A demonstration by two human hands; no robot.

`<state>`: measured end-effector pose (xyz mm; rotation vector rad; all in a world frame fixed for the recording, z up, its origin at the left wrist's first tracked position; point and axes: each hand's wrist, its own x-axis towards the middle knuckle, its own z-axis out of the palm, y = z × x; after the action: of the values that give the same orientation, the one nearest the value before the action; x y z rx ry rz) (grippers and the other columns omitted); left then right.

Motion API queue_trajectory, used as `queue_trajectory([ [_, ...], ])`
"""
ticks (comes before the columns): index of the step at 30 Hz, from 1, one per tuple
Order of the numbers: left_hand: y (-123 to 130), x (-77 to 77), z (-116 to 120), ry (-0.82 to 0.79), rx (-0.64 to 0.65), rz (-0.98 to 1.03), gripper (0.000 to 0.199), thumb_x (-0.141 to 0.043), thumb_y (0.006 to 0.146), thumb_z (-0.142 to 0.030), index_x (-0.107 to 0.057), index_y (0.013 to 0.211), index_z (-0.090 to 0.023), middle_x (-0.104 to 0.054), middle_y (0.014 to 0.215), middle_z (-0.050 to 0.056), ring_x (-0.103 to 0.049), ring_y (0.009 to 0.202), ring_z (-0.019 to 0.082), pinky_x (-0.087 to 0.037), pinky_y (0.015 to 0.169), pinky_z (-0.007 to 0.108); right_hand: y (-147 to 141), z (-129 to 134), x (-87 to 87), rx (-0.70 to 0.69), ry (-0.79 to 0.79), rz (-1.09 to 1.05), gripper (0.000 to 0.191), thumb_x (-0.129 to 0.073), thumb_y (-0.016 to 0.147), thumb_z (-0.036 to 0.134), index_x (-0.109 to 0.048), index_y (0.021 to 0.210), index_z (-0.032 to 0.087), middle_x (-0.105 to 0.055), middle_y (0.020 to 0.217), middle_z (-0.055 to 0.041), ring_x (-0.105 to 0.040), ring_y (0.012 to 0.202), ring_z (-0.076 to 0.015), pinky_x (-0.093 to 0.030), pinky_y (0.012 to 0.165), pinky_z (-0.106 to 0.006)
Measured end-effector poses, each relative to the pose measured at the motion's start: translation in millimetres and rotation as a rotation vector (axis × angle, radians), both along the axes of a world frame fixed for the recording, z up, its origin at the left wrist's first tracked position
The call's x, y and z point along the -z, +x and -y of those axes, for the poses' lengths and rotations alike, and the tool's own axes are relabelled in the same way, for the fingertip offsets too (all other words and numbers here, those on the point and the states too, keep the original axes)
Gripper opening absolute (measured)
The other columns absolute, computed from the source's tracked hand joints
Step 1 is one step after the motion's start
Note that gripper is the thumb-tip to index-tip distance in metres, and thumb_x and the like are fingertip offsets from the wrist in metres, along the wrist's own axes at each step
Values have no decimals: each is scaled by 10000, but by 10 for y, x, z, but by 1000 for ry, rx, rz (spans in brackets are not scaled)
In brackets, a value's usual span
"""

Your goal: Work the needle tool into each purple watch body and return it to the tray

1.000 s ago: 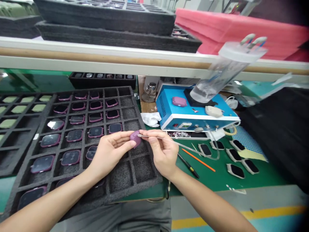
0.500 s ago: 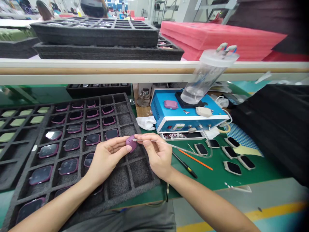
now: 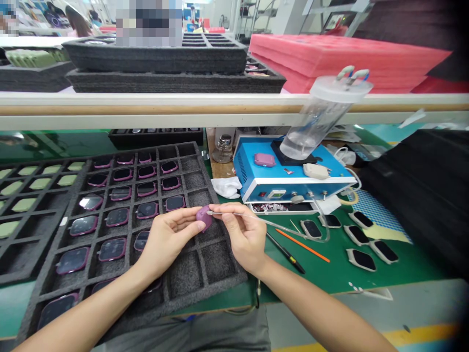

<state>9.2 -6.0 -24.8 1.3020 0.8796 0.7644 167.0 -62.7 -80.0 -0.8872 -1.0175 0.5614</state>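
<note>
My left hand (image 3: 172, 234) pinches a purple watch case (image 3: 204, 218) above the dark foam tray (image 3: 185, 269). Between the closed fingers of my right hand (image 3: 245, 235) is a thin clear tube (image 3: 271, 223), its pale tip touching the upper part of the case. The tube loops back toward a blue machine (image 3: 249, 168). Purple-framed watches (image 3: 117, 217) with dark screens fill many compartments of the tray; its right-hand compartments show bare foam.
A clear cylinder (image 3: 308, 122) leans on the machine beside a purple case (image 3: 265, 160). Several pale-framed watches (image 3: 361, 259), an orange stick (image 3: 304, 245) and a black pen (image 3: 287, 253) lie right. A white shelf edge (image 3: 183, 120) crosses above; green pieces (image 3: 25, 204) sit left.
The whole view has shifted slightly, so things appear a little further right. Both hands keep their hold on the case and tube, with the tip still at the case.
</note>
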Motion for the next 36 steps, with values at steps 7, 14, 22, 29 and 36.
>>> queue_trajectory([
  [7,6,-13,4,5,-18,0,376,-929,718,-319,-834,1050,-169,-837,1040,85,-810,979,246,-639,962,326,3,0,4,-16,-5,-13,125,-650,1000,248,-774,1014,261,-805,1029,-44,-784,980,-191,-647,890,-350],
  [14,-3,-11,-4,17,-22,-23,420,-934,703,-353,-826,1063,-166,-833,1060,90,-811,971,256,-641,970,361,6,-10,-1,-25,-18,-12,136,-635,1010,275,-769,1012,249,-796,1035,-58,-779,999,-208,-655,898,-381],
  [22,-1,-16,-4,26,-29,-62,468,-936,696,-389,-820,1084,-154,-831,1067,110,-806,985,285,-629,999,424,13,-5,-15,-25,-24,-2,153,-631,1010,301,-768,1011,232,-797,1041,-74,-782,989,-208,-668,895,-381],
  [29,-3,1,-17,25,-19,-67,468,-929,704,-389,-814,1093,-157,-835,1058,107,-802,988,282,-627,989,411,9,-11,-24,-4,-35,32,167,-625,1009,322,-764,1002,230,-802,1037,-78,-785,983,-208,-676,891,-382],
  [36,-60,-6,128,460,99,-295,347,-666,925,-293,-747,1228,-143,-814,1092,112,-763,903,226,-613,827,339,73,58,-75,159,31,-14,135,-643,1001,308,-753,989,231,-803,961,-53,-793,894,-202,-683,841,-377],
])
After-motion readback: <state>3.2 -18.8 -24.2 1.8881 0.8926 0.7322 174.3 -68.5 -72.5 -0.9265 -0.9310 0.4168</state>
